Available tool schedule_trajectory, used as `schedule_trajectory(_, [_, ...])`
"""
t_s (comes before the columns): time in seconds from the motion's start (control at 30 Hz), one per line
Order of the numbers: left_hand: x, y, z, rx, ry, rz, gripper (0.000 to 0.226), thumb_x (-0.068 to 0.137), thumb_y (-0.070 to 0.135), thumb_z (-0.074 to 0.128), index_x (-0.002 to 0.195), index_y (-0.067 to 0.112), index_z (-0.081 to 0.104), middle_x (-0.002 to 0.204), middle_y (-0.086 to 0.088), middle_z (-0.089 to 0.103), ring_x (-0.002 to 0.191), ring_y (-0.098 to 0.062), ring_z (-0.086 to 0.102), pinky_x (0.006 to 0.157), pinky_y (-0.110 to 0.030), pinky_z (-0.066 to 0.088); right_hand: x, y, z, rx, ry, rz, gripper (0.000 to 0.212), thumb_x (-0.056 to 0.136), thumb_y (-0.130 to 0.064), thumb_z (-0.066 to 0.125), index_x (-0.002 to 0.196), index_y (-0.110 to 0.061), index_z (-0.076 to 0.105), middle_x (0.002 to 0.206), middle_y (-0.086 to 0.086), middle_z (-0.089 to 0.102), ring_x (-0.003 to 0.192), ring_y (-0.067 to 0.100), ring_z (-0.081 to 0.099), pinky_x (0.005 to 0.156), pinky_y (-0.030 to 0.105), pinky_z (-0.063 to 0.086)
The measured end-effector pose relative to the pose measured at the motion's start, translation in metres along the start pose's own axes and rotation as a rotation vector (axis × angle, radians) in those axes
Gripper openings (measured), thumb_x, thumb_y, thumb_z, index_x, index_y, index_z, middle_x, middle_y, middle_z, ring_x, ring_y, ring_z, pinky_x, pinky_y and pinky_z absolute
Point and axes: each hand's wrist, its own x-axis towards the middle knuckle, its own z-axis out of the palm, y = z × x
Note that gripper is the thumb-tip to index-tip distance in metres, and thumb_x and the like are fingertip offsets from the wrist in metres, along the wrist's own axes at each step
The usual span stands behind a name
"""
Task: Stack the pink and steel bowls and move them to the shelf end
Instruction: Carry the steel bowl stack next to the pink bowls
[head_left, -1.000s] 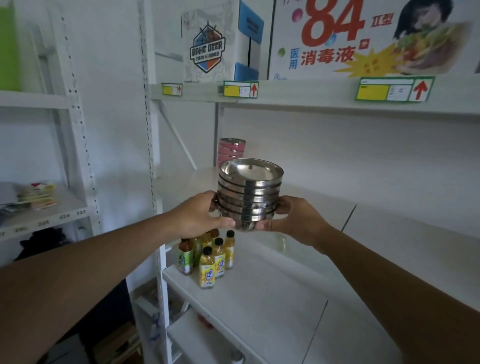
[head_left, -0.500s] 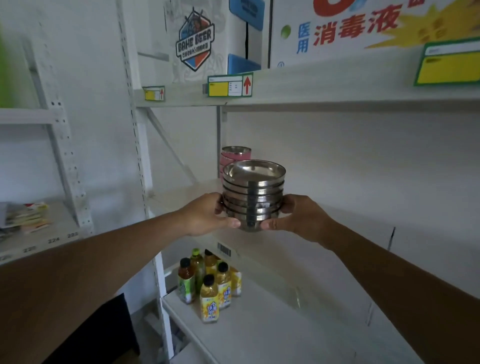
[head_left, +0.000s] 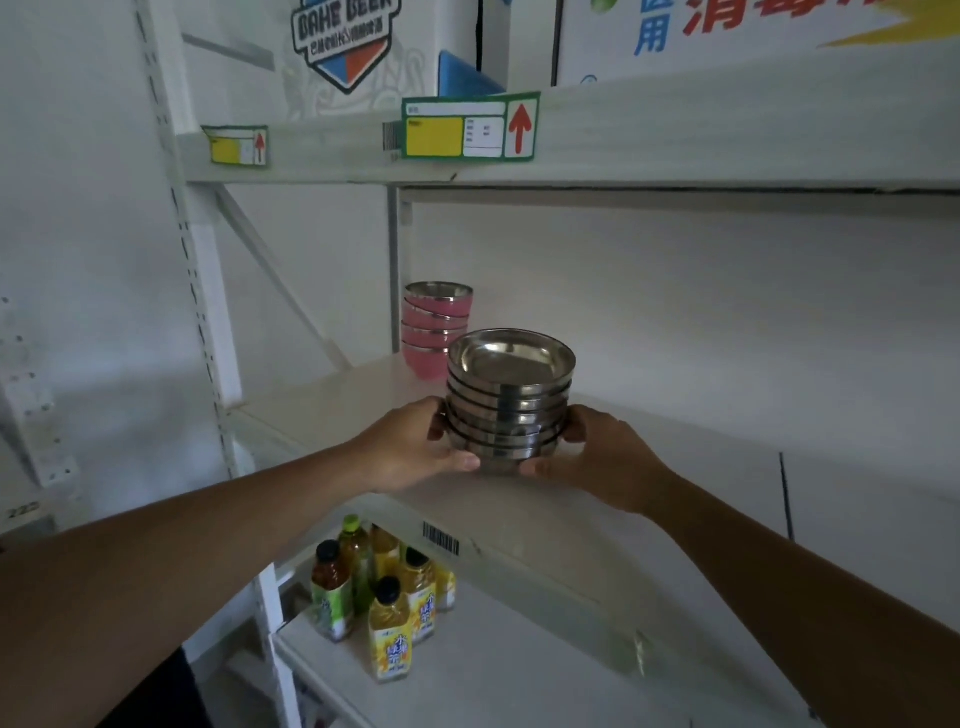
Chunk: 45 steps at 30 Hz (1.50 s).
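Left hand (head_left: 415, 447) grips the steel stack (head_left: 510, 395) from its left side, thumb under the front of the lowest bowl, fingers curled round behind. Right hand (head_left: 597, 457) grips the opposite side the same way, thumb at the base. Stack held just above the middle shelf (head_left: 332, 400), near its front edge; whether the bottom bowl touches the board cannot be told. Bowls nested, rims roughly level, top bowl empty. Pink stack (head_left: 435, 330) stands behind and to the left, at the shelf's far left end against the back wall, close to the steel stack but apart from it. Step in hand, as judged: carry the steel bowls to the shelf end and set them beside or in front of the pink ones. To do it well: keep both thumbs under the base so no bowl slips out of the nest, keep the rims level, travel low over the board, steer clear of the upright (head_left: 395, 270) and of the pink stack, lower flat before letting go. Below, bottles (head_left: 384, 597) cluster at the lower shelf's left end. Price tags (head_left: 470, 127) on the upper shelf's edge.
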Motion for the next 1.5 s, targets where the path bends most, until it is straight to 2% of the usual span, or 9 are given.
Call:
schedule_trajectory(0.13, [-0.008, -0.016, -0.002, 0.294, 0.077, 0.133, 0.065, 0.097, 0.066, 0.069, 0.152, 0.036, 0.054, 0.152, 0.005, 0.068, 0.140, -0.019, 0.062, 0.108, -0.040, 0.052, -0.014, -0.012, 0.009, -0.471, 0.087, -0.003, 0.096, 0.083, -0.089, 0.051, 0.153, -0.023, 0.046, 0.146, 0.002, 0.065, 0.128, 0.024, 0.061, 0.103, 0.044, 0.053])
schedule_trajectory(0.27, [-0.012, -0.023, 0.004, 0.653, 0.185, 0.216, 0.067, 0.103, 0.072, 0.046, 0.152, 0.028, 0.051, 0.128, -0.004, 0.075, 0.118, -0.027, 0.068, 0.084, -0.041, 0.057, -0.025, -0.016, 0.019, -0.695, 0.183, -0.041, 0.086, 0.096, -0.082, 0.030, 0.153, -0.020, 0.043, 0.139, 0.007, 0.068, 0.123, 0.026, 0.064, 0.104, 0.047, 0.051])
schedule_trajectory(0.6, [0.049, -0.044, 0.004, 0.262, 0.079, 0.215, 0.066, 0.107, 0.057, 0.059, 0.164, 0.030, 0.041, 0.166, 0.002, 0.055, 0.149, -0.022, 0.053, 0.117, -0.044, 0.048, 0.026, -0.005, 0.031, -0.560, 0.161, 0.039, 0.071, 0.102, -0.071, 0.039, 0.147, -0.016, 0.044, 0.138, 0.012, 0.068, 0.124, 0.031, 0.062, 0.097, 0.048, 0.054])
schedule_trajectory(0.93, [0.151, -0.055, 0.007, 0.146, 0.008, 0.166, 0.063, 0.109, 0.039, 0.065, 0.166, 0.025, 0.041, 0.167, 0.000, 0.053, 0.155, -0.021, 0.048, 0.126, -0.050, 0.042, 0.109, 0.020, 0.020, -0.559, 0.165, 0.103, 0.069, 0.101, -0.071, 0.040, 0.142, -0.016, 0.047, 0.136, 0.010, 0.068, 0.125, 0.030, 0.060, 0.092, 0.047, 0.055])
schedule_trajectory(1.13, [0.164, -0.055, 0.014, 0.112, -0.012, 0.157, 0.059, 0.109, 0.041, 0.064, 0.162, 0.026, 0.044, 0.164, -0.003, 0.055, 0.152, -0.020, 0.052, 0.125, -0.050, 0.043, 0.115, 0.032, 0.018, -0.546, 0.188, 0.104, 0.069, 0.101, -0.071, 0.041, 0.142, -0.017, 0.048, 0.137, 0.009, 0.067, 0.127, 0.030, 0.059, 0.092, 0.047, 0.054])
schedule_trajectory(1.27, [0.159, -0.054, 0.007, 0.262, -0.023, 0.047, 0.076, 0.107, 0.056, 0.059, 0.166, 0.014, 0.037, 0.167, -0.008, 0.050, 0.153, -0.028, 0.050, 0.121, -0.049, 0.046, 0.111, 0.032, 0.012, -0.582, 0.198, 0.106, 0.071, 0.100, -0.073, 0.038, 0.143, -0.018, 0.051, 0.136, 0.007, 0.067, 0.125, 0.029, 0.061, 0.092, 0.046, 0.055])
schedule_trajectory(1.33, [0.148, -0.054, -0.001, 0.394, -0.015, 0.054, 0.049, 0.109, 0.057, 0.054, 0.138, 0.018, 0.059, 0.141, -0.004, 0.067, 0.129, -0.032, 0.065, 0.101, -0.045, 0.056, 0.106, 0.030, 0.008, -0.635, 0.198, 0.113, 0.071, 0.100, -0.074, 0.035, 0.141, -0.020, 0.054, 0.136, 0.004, 0.067, 0.123, 0.027, 0.063, 0.091, 0.045, 0.055])
schedule_trajectory(1.4, [0.132, -0.055, -0.012, 0.514, -0.014, 0.092, 0.033, 0.110, 0.053, 0.052, 0.114, 0.022, 0.063, 0.114, -0.001, 0.069, 0.107, -0.029, 0.069, 0.088, -0.042, 0.057, 0.098, 0.024, 0.004, -0.660, 0.176, 0.111, 0.066, 0.101, -0.072, 0.036, 0.142, -0.024, 0.056, 0.138, 0.002, 0.067, 0.123, 0.026, 0.064, 0.093, 0.043, 0.054])
schedule_trajectory(1.5, [0.107, -0.052, -0.032, 0.642, -0.045, 0.081, 0.040, 0.109, 0.054, 0.047, 0.121, 0.021, 0.067, 0.121, -0.003, 0.071, 0.111, -0.026, 0.068, 0.095, -0.044, 0.058, 0.083, 0.008, 0.001, -0.621, 0.088, 0.057, 0.061, 0.101, -0.068, 0.046, 0.147, -0.029, 0.053, 0.145, 0.001, 0.064, 0.127, 0.023, 0.063, 0.098, 0.040, 0.051])
